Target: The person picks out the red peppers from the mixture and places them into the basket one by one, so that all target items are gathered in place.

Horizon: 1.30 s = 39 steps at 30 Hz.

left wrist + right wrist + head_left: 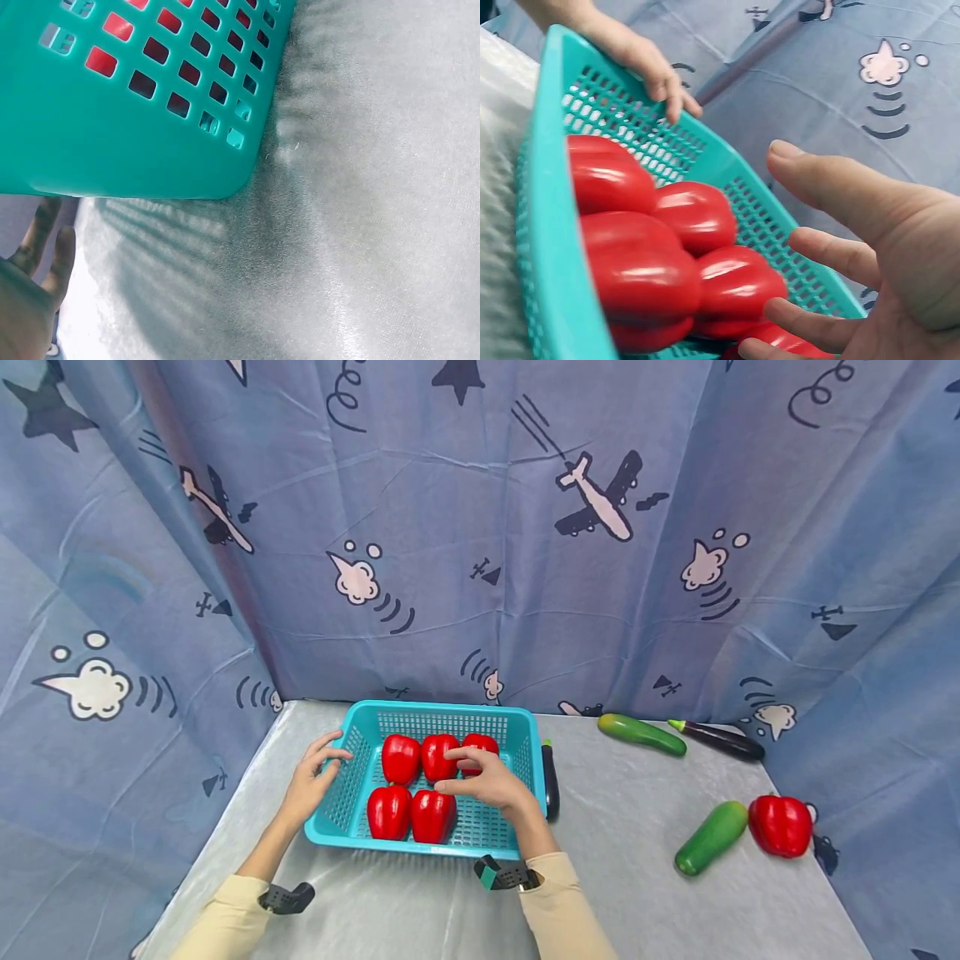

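Several red bell peppers point(401, 758) sit in a turquoise plastic basket point(435, 849), three along the back and two in front. My left hand point(309, 783) is at the basket's left rim, its fingers reaching over the edge. In the right wrist view, those fingers of the left hand point(649, 67) hang loosely over the rim. Above the peppers, my right hand point(491, 781) is held with fingers and thumb spread apart and nothing between them. It partly hides the back right pepper point(480, 745) in the head view.
Just right of the basket lies a dark eggplant point(551, 781). Farther right are a green cucumber-like vegetable point(642, 734), another eggplant point(720, 740), a second green one point(711, 838) and a red bell pepper point(781, 826). A patterned blue curtain point(450, 568) hangs behind the grey-white tabletop point(600, 877).
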Motion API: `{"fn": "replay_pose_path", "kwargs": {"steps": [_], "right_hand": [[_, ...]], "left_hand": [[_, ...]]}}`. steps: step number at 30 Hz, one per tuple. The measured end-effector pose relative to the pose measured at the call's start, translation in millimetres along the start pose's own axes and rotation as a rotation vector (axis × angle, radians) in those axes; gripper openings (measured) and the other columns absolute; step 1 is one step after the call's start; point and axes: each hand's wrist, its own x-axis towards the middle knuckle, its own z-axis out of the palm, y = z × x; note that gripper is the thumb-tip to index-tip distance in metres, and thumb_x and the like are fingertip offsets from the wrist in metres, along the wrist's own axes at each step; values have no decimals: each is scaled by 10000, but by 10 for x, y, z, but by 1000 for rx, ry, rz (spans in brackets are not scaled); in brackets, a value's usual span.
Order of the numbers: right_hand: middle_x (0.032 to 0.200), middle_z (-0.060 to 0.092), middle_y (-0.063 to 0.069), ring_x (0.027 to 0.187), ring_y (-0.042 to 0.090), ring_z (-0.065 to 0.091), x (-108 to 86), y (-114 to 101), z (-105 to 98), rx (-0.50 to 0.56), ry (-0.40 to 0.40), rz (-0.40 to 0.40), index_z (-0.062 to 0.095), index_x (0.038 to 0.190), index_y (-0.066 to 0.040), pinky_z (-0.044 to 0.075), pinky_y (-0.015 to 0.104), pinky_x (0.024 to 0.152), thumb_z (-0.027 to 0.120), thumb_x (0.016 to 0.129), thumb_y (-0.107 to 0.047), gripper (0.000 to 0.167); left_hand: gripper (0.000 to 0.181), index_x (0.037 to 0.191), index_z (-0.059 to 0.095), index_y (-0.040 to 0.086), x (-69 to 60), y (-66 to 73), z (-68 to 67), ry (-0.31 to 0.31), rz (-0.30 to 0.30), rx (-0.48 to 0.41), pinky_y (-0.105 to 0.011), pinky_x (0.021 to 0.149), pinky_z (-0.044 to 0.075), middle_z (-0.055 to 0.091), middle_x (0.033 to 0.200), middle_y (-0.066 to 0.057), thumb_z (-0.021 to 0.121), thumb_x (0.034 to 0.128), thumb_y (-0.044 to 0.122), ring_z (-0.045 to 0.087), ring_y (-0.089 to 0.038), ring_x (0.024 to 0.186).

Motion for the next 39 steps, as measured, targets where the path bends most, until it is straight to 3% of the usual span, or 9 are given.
{"fn": "replay_pose_path", "kwargs": {"steps": [11, 20, 27, 39], "right_hand": [[1431, 492, 243, 1316, 458, 422, -112, -112, -258, 78, -19, -54, 586, 1396, -55, 544, 481, 864, 815, 872, -227, 597], [1411, 513, 239, 1239, 378, 523, -283, -116, -494, 128, -21, -81, 561, 1415, -60, 494, 533, 944, 772, 922, -215, 558], [1433, 508, 237, 1255, 369, 535, -368, -47, -702, 147, 14, -65, 563, 1403, -58, 495, 486, 954, 756, 931, -159, 521], [1413, 496, 304, 1231, 314, 578, -540, 128, -1054, 227, 96, -60, 489, 1412, 57, 489, 429, 971, 757, 939, -147, 581]], "left_hand": [[180, 1085, 663, -134, -15, -18, -14, -2, -8, -9, -743, 1009, 223, 377, 1482, -349, 503, 1015, -88, 277, -537, 1393], [179, 1084, 658, -144, -13, 4, -9, -2, -9, -5, -737, 998, 235, 377, 1482, -350, 502, 1017, -88, 280, -541, 1390], [179, 1086, 657, -146, -23, -2, -14, -4, -9, -10, -746, 994, 223, 372, 1483, -351, 504, 1022, -77, 275, -539, 1392], [178, 1080, 671, -113, -12, -74, 7, 1, -9, -15, -758, 1019, 202, 380, 1483, -344, 509, 1024, -64, 284, -526, 1394]]}}
